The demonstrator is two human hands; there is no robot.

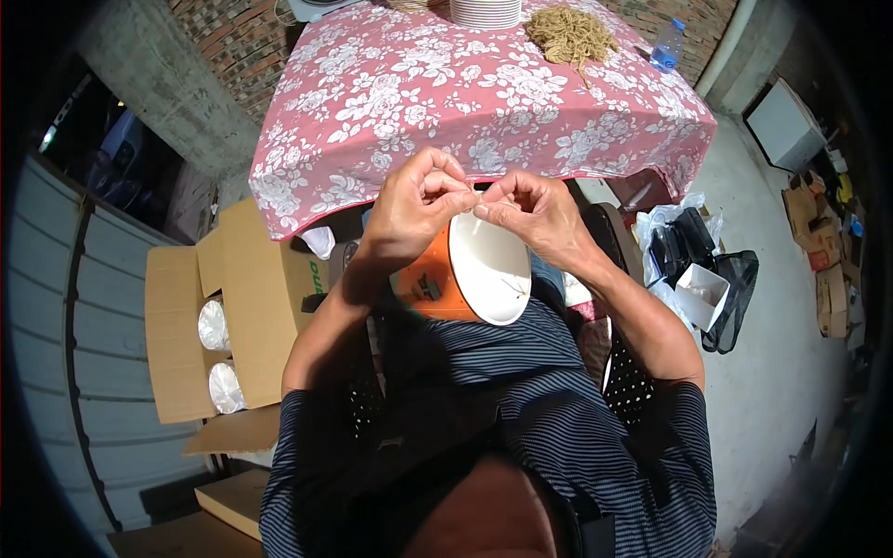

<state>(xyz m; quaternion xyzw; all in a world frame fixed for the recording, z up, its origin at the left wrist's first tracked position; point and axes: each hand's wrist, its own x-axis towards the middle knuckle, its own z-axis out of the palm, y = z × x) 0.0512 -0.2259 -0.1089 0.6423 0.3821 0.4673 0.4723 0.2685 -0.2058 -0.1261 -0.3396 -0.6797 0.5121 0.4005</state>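
Note:
My left hand (423, 200) and my right hand (535, 216) meet in front of my chest, fingertips pinched together. What they hold between them is too small to make out; it may be a thin strand. Just below the fingers, an orange paper bucket (433, 284) with a white inside leans tilted on my lap, its mouth turned to the right. A few short thin bits (514, 286) lie inside the bucket near its rim.
Ahead stands a table with a pink floral cloth (400, 121), bearing a stack of white lids or plates (486, 11), a tangled tan string heap (569, 35) and a water bottle (667, 46). An opened cardboard box (256, 279) is at left; bags and a white box (701, 296) lie at right.

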